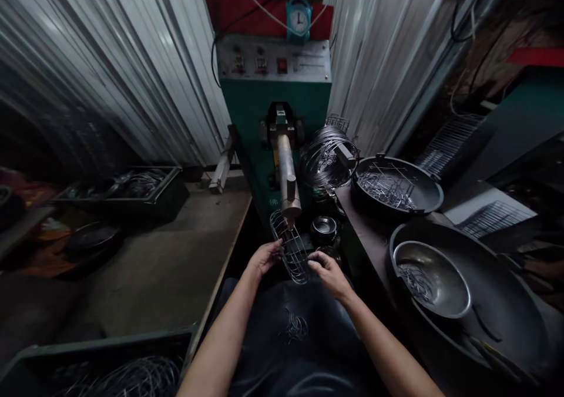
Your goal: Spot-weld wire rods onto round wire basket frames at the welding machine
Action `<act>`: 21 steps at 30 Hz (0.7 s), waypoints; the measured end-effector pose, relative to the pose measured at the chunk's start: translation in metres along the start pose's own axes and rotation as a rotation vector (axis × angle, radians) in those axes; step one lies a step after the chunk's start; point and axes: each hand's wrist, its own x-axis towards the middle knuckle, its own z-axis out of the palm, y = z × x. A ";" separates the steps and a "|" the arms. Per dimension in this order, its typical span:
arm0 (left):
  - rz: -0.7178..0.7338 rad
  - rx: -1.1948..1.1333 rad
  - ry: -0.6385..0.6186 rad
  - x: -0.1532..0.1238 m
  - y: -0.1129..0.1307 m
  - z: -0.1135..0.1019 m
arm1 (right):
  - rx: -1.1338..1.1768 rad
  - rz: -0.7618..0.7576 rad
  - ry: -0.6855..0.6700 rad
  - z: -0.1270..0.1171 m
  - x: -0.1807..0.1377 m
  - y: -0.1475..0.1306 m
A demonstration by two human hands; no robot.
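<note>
A small wire basket frame [291,247] is held up under the metal arm [287,177] of a green spot-welding machine [277,103]. My left hand [264,258] grips the frame's left side with closed fingers. From the right, my right hand [326,272] pinches its lower edge. The frame's top rests against the arm's tip. A few loose bent wires [296,328] lie on the dark apron over my lap.
To the right, a dark pan [429,194] holds wire pieces, and a steel bowl [453,291] with wire bits sits in a larger pan [520,315]. Wire rings [324,156] hang beside the machine. Crates of wire [132,188] stand left; another crate [110,373] is near my knee.
</note>
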 end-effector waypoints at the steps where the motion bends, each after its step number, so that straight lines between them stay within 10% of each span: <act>1: 0.001 0.000 0.001 0.000 0.000 0.000 | -0.002 -0.002 0.004 0.000 0.000 0.001; 17: 0.092 -0.065 -0.083 -0.058 -0.036 -0.019 | -0.245 -0.049 -0.280 -0.013 -0.043 0.021; 21: 0.270 -0.245 -0.001 -0.084 -0.027 -0.038 | -0.177 0.113 -0.129 -0.046 -0.025 0.048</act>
